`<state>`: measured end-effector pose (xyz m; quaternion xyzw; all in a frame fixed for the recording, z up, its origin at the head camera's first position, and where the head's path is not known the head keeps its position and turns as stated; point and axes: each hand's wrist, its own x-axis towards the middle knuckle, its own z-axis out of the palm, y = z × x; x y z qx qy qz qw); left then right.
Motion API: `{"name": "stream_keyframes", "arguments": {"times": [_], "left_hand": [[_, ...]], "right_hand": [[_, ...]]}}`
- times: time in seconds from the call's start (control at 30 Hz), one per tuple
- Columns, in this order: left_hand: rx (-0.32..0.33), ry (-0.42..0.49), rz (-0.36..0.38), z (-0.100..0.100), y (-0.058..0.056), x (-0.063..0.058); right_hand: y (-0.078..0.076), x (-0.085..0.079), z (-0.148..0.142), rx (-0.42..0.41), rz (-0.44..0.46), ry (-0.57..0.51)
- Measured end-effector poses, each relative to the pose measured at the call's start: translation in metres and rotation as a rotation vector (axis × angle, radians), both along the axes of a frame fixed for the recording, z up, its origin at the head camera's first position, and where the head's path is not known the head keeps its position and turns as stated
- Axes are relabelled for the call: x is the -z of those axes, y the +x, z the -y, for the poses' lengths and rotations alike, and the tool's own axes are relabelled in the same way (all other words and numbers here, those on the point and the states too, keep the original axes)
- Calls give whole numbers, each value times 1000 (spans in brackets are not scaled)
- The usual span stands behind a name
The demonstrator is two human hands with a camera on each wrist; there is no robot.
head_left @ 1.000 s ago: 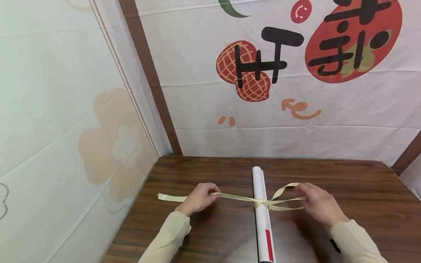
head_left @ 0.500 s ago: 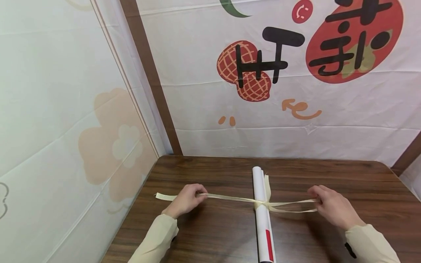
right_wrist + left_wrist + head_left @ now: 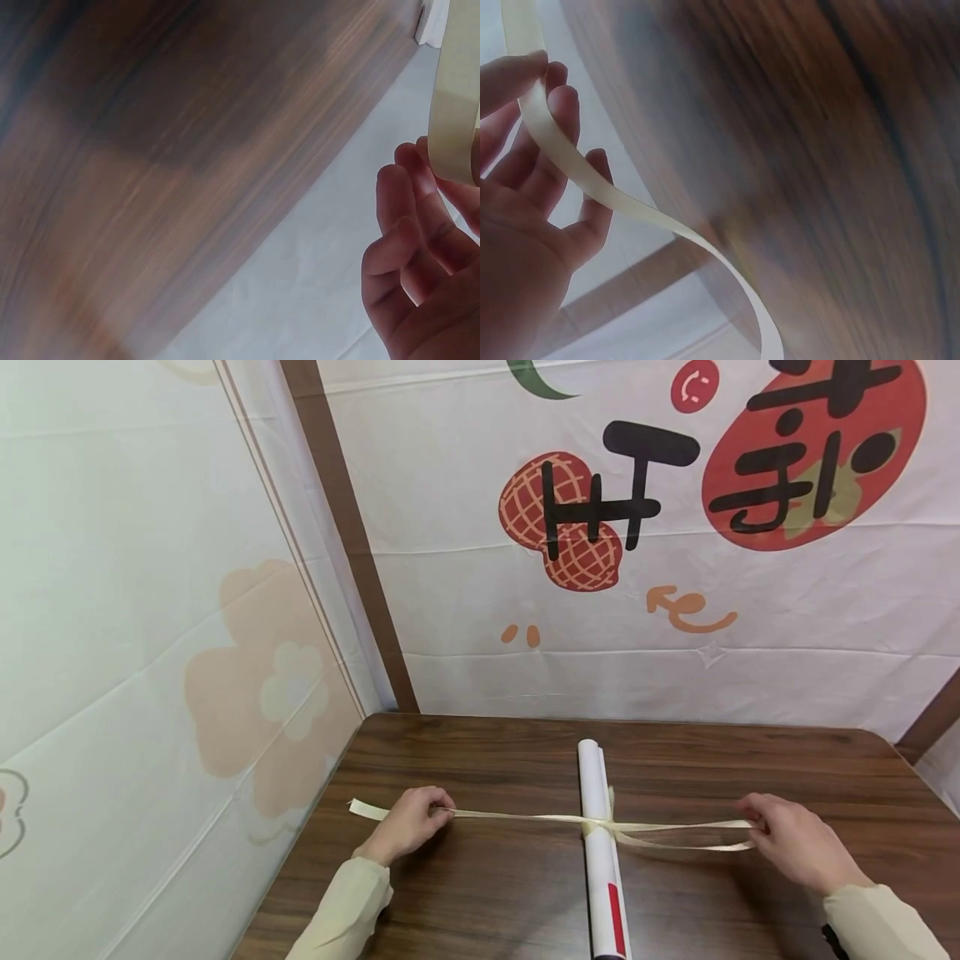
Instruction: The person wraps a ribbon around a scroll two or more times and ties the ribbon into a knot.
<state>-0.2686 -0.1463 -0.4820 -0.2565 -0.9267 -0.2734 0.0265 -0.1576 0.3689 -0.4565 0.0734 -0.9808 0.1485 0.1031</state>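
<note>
A rolled white paper tube [image 3: 600, 868] with a red patch lies lengthwise on the table. Around its middle runs a cream ribbon [image 3: 517, 817], crossing over itself there. On the left, my left hand [image 3: 408, 822] pinches one ribbon length between thumb and fingertips, its tail hanging past the hand. My right hand [image 3: 801, 845] pinches a ribbon loop out to the right, two strands running back to the tube. A short ribbon end stands up just behind the tube. In the left wrist view the ribbon [image 3: 592, 184] passes under my thumb; in the right wrist view the folded ribbon [image 3: 454, 97] is between my fingers.
The dark wood-grain table [image 3: 487, 902] has rounded back corners. Behind it hangs a white printed curtain [image 3: 450, 568], and another with a pale flower print [image 3: 217, 693] borders the left side.
My hands have moved apart, left hand leftward and right hand rightward. The ribbon is drawn out straighter and the right loop is longer and narrower. One ribbon end slipped from the right hand toward the tube.
</note>
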Motion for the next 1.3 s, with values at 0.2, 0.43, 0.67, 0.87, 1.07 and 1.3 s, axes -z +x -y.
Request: {"name": "stream_keyframes", "arguments": {"times": [0.2,0.43,0.67,0.87,1.07,1.3], "left_hand": [[-37,-6,-4,7,0,-4],[-85,-14,23,15,0,-6],[-102,-24,8,22,1,-2],[-110,-22,-20,30,2,1],[-101,-32,-14,37,2,2],[-100,-26,-18,40,3,1]], "right_hand": [[3,-7,-15,19,59,-10],[6,-15,-29,53,89,-38],[9,-15,-37,54,103,-53],[12,-15,-42,61,135,-96],[14,-15,-49,62,164,-77],[19,-14,-57,28,58,38]]}}
